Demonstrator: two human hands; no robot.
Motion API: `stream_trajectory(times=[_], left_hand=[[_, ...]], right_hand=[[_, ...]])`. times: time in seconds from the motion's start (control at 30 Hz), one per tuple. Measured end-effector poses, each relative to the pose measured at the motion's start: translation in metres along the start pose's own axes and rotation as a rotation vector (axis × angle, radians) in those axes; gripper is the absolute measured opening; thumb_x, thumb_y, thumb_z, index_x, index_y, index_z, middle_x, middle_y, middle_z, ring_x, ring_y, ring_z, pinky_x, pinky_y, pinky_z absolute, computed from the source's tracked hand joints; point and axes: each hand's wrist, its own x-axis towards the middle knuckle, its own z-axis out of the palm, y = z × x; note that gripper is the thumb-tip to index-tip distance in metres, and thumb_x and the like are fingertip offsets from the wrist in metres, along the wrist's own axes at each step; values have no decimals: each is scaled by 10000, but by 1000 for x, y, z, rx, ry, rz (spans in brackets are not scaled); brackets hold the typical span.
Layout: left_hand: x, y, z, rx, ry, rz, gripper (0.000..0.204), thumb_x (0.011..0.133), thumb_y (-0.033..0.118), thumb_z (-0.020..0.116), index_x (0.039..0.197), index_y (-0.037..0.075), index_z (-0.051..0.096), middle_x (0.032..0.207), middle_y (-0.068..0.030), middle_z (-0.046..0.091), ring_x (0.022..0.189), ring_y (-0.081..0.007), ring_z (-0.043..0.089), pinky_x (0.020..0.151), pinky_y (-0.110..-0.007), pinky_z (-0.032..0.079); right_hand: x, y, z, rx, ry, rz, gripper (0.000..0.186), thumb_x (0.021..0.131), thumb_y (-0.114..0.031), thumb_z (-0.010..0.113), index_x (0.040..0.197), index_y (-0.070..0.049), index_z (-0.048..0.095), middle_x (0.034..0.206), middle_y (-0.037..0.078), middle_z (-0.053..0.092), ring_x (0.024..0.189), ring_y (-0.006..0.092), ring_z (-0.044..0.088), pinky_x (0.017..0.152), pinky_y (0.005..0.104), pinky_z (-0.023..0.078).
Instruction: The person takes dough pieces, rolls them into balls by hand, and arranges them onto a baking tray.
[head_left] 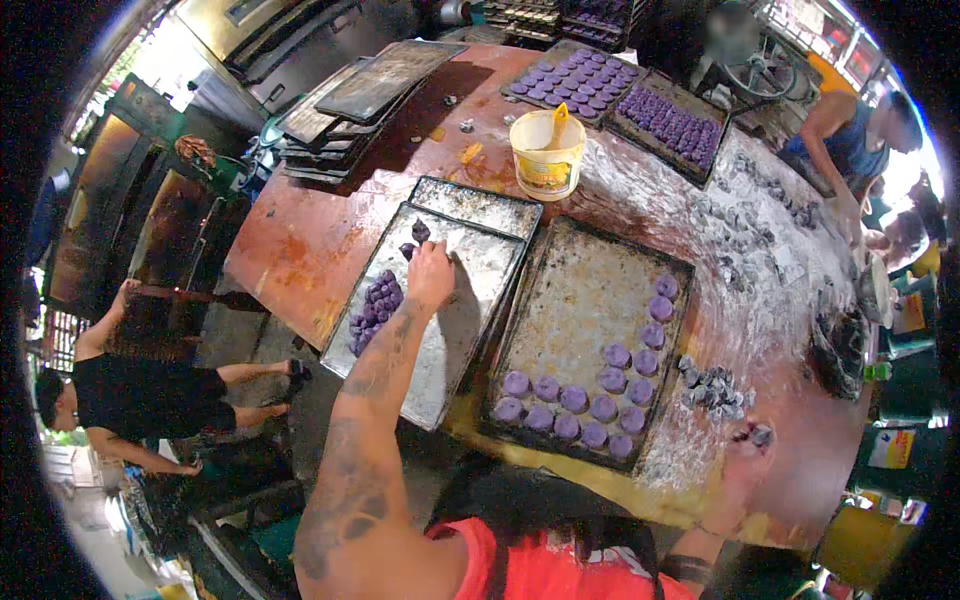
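My left hand (432,275) reaches over a metal tray (470,300), fingers pinched at a few dark purple balls (421,231) near its far end. A heap of purple balls (378,305) lies on the same tray, beside my forearm. My right hand (748,462), smeared by motion, is at the right above the table's near side, with a small dark, floured piece of dough (761,435) in its fingers. Between my hands lies a dark baking tray (560,280). Flattened round purple buns (573,399) stand in rows along its near and right sides.
Floured dough pieces (715,388) lie right of the baking tray, with more on the floury table (740,290). A yellow-white bucket (547,165) stands beyond. Full trays of purple buns (575,78) and stacked empty trays (385,85) sit farther back. People are at left (150,400) and right (840,140).
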Motion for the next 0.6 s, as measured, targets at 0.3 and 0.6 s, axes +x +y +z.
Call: stream_trajectory(times=[0.3, 0.6], left_hand=[[-70, 123, -21, -1476, -650, -591, 266, 833, -9, 727, 1097, 26, 714, 1004, -71, 721, 887, -203, 700, 807, -345, 587], [-96, 187, -130, -1727, -928, -722, 378, 953, 2, 656, 1319, 9, 560, 1113, -86, 692, 983, -163, 688, 881, -290, 581]], right_hand=[[-100, 63, 196, -511, -263, 225, 149, 961, -178, 656, 1065, -73, 671, 776, -26, 577, 648, 99, 505, 585, 255, 431], [-137, -2, 335, -907, -549, -535, 302, 849, -29, 743, 1139, -14, 659, 1031, 108, 677, 999, 227, 649, 895, 350, 519]])
